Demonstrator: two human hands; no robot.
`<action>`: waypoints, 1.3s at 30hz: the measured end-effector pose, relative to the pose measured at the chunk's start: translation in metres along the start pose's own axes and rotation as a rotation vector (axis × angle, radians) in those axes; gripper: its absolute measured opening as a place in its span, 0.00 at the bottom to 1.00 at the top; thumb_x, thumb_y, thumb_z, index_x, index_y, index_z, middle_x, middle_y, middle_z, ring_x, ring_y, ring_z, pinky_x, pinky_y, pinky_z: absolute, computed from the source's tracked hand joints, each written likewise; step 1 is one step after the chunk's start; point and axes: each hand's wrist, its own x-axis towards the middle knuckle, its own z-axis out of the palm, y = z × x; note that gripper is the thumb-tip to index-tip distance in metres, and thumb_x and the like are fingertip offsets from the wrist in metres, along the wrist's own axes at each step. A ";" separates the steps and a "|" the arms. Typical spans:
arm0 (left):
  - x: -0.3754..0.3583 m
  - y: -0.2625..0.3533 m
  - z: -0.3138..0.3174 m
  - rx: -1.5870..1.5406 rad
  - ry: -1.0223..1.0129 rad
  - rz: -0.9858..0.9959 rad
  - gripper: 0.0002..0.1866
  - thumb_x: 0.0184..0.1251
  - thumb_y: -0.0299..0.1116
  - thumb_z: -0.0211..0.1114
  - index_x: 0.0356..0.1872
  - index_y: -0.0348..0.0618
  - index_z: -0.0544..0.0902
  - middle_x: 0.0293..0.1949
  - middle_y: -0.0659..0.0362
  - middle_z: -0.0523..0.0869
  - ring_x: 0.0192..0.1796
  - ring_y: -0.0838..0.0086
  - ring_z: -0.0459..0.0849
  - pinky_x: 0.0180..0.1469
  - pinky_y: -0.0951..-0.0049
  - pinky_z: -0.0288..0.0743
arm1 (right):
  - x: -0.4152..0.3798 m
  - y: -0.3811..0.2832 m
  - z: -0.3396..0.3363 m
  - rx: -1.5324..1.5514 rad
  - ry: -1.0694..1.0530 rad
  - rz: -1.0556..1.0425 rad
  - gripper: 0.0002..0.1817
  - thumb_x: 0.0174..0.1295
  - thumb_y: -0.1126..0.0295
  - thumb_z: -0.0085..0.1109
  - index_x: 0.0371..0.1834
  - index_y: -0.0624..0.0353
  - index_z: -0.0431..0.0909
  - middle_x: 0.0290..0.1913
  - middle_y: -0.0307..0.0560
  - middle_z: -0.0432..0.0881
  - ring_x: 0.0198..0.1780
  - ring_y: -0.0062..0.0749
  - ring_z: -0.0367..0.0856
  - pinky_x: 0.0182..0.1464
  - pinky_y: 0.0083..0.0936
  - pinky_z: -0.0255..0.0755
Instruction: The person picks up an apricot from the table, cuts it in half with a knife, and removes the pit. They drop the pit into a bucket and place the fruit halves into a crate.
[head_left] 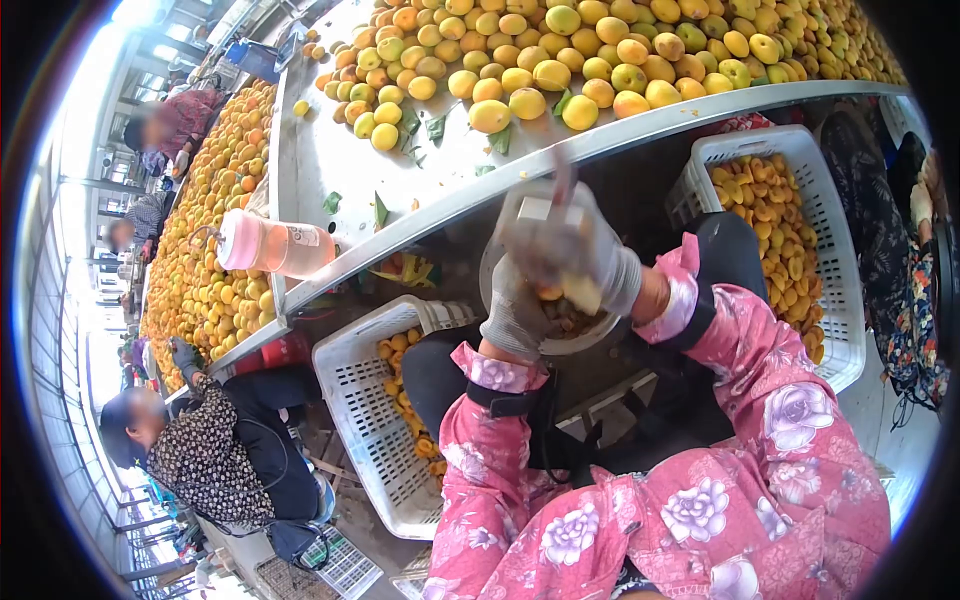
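Both my hands wear pale knitted gloves and meet over a white bucket (582,345) holding dark scraps. My left hand (517,312) is closed, fingers curled around what looks like an apricot (549,293), mostly hidden. Just above it, my right hand (592,245) is closed and smeared by motion. A slim reddish-brown tool (563,172), perhaps a knife, sticks up from its grip; blur hides its exact kind. A pale yellow apricot piece (581,292) shows under the right hand.
Whole apricots (530,75) cover the metal table (300,185), whose rim runs before me. White crates of apricot halves stand left (365,420) and right (845,300). A pink-lidded bottle (285,247) rests near the table corner. A co-worker (215,455) sits at left; others work farther back.
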 end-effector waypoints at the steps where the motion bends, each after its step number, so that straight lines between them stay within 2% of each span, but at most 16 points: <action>1: 0.004 -0.042 -0.048 0.638 -0.105 0.354 0.20 0.65 0.46 0.50 0.54 0.46 0.68 0.52 0.60 0.71 0.53 0.72 0.72 0.52 0.69 0.70 | -0.004 -0.012 0.005 -0.271 -0.137 -0.199 0.07 0.47 0.68 0.56 0.19 0.57 0.71 0.18 0.42 0.76 0.19 0.28 0.76 0.25 0.26 0.70; 4: 0.015 -0.064 -0.060 0.676 0.034 0.421 0.20 0.62 0.45 0.53 0.52 0.46 0.70 0.48 0.60 0.73 0.51 0.73 0.74 0.50 0.69 0.71 | -0.024 -0.008 0.032 -0.816 -0.890 -0.342 0.06 0.42 0.67 0.57 0.19 0.55 0.71 0.22 0.47 0.77 0.26 0.46 0.79 0.30 0.33 0.73; 5: 0.019 -0.069 -0.062 0.694 0.107 0.459 0.20 0.61 0.44 0.55 0.50 0.45 0.71 0.47 0.60 0.74 0.49 0.73 0.74 0.49 0.69 0.71 | -0.027 -0.002 0.032 -0.823 -0.918 -0.407 0.05 0.41 0.69 0.57 0.21 0.56 0.72 0.24 0.47 0.77 0.29 0.47 0.78 0.30 0.35 0.72; 6: 0.021 -0.072 -0.063 0.710 0.183 0.494 0.20 0.60 0.44 0.56 0.49 0.45 0.72 0.45 0.60 0.75 0.48 0.73 0.75 0.49 0.69 0.72 | -0.023 0.001 0.028 -0.823 -0.916 -0.410 0.05 0.41 0.69 0.57 0.21 0.56 0.72 0.24 0.47 0.77 0.29 0.47 0.78 0.30 0.35 0.72; 8: 0.024 -0.072 -0.064 0.732 0.352 0.574 0.19 0.57 0.43 0.59 0.47 0.45 0.74 0.42 0.59 0.77 0.45 0.73 0.77 0.47 0.69 0.72 | -0.010 0.005 0.015 -0.560 -0.434 -0.362 0.09 0.39 0.68 0.60 0.27 0.54 0.77 0.25 0.42 0.77 0.29 0.38 0.78 0.30 0.31 0.71; 10: 0.029 -0.052 -0.054 0.737 0.447 0.620 0.19 0.55 0.43 0.61 0.46 0.45 0.75 0.41 0.59 0.78 0.44 0.73 0.77 0.46 0.69 0.73 | 0.001 -0.005 0.002 -0.368 -0.132 -0.257 0.06 0.52 0.69 0.54 0.30 0.60 0.75 0.25 0.40 0.77 0.26 0.26 0.77 0.28 0.18 0.69; 11: 0.027 -0.017 -0.029 0.317 0.605 0.401 0.18 0.58 0.46 0.58 0.40 0.42 0.76 0.32 0.59 0.78 0.35 0.74 0.78 0.37 0.71 0.73 | 0.004 -0.027 0.007 -0.093 0.045 0.193 0.08 0.57 0.68 0.54 0.30 0.63 0.75 0.23 0.39 0.76 0.24 0.18 0.75 0.26 0.14 0.68; 12: 0.024 0.012 -0.009 -0.105 0.732 0.175 0.20 0.61 0.50 0.56 0.35 0.40 0.77 0.24 0.59 0.78 0.25 0.74 0.78 0.27 0.73 0.74 | 0.009 -0.019 0.004 0.116 0.203 0.300 0.10 0.54 0.66 0.61 0.30 0.63 0.77 0.21 0.38 0.78 0.20 0.13 0.74 0.22 0.12 0.67; 15: 0.006 0.045 0.017 0.048 0.746 0.100 0.14 0.65 0.46 0.52 0.36 0.45 0.73 0.32 0.60 0.78 0.31 0.77 0.78 0.30 0.76 0.76 | 0.016 -0.009 -0.008 -0.107 0.121 0.452 0.11 0.54 0.64 0.61 0.34 0.60 0.78 0.21 0.41 0.78 0.20 0.18 0.76 0.22 0.16 0.69; 18: 0.003 0.047 0.004 -0.156 0.441 0.185 0.15 0.64 0.45 0.54 0.36 0.43 0.73 0.31 0.58 0.78 0.33 0.76 0.78 0.33 0.75 0.76 | 0.002 0.015 -0.003 -0.801 -0.244 -0.004 0.16 0.54 0.54 0.58 0.37 0.53 0.75 0.22 0.53 0.77 0.25 0.45 0.77 0.27 0.36 0.70; 20: 0.009 0.043 0.006 -0.231 0.538 0.280 0.15 0.63 0.45 0.56 0.36 0.42 0.73 0.32 0.57 0.78 0.34 0.74 0.79 0.35 0.75 0.76 | -0.007 0.020 -0.001 -0.860 -0.253 0.067 0.17 0.53 0.54 0.58 0.34 0.56 0.73 0.21 0.53 0.76 0.27 0.51 0.76 0.29 0.39 0.70; 30: 0.014 0.043 -0.005 -0.201 0.786 0.350 0.13 0.60 0.43 0.59 0.37 0.43 0.74 0.31 0.57 0.78 0.31 0.71 0.79 0.33 0.71 0.77 | -0.012 0.020 -0.002 -0.843 -0.263 0.198 0.15 0.53 0.61 0.58 0.40 0.58 0.71 0.25 0.54 0.77 0.30 0.49 0.78 0.31 0.34 0.71; 33: 0.010 0.045 0.006 -0.215 0.710 0.295 0.11 0.62 0.41 0.57 0.36 0.44 0.73 0.26 0.61 0.74 0.28 0.74 0.77 0.31 0.73 0.75 | -0.009 0.013 -0.001 -0.728 -0.197 0.154 0.18 0.53 0.62 0.58 0.44 0.57 0.71 0.26 0.52 0.77 0.29 0.47 0.78 0.32 0.33 0.72; 36: 0.006 0.041 -0.003 -0.202 0.600 0.241 0.11 0.64 0.41 0.55 0.34 0.44 0.73 0.25 0.62 0.74 0.27 0.77 0.75 0.30 0.75 0.74 | -0.009 0.014 -0.006 -0.966 -0.446 0.166 0.21 0.51 0.62 0.59 0.48 0.56 0.70 0.26 0.50 0.78 0.29 0.45 0.79 0.32 0.32 0.72; 38: 0.016 0.020 -0.048 0.406 0.640 0.291 0.14 0.63 0.45 0.56 0.34 0.43 0.73 0.26 0.61 0.75 0.28 0.77 0.76 0.30 0.76 0.74 | -0.009 0.012 -0.002 -1.135 -0.509 0.181 0.21 0.49 0.61 0.60 0.46 0.55 0.70 0.26 0.49 0.78 0.29 0.44 0.79 0.31 0.32 0.73; 39: 0.016 0.022 -0.039 0.347 0.668 0.293 0.14 0.63 0.45 0.55 0.34 0.44 0.73 0.27 0.60 0.76 0.29 0.74 0.77 0.31 0.77 0.74 | -0.008 0.012 -0.001 -1.134 -0.508 0.180 0.21 0.49 0.61 0.60 0.46 0.55 0.70 0.26 0.49 0.78 0.29 0.44 0.79 0.31 0.32 0.73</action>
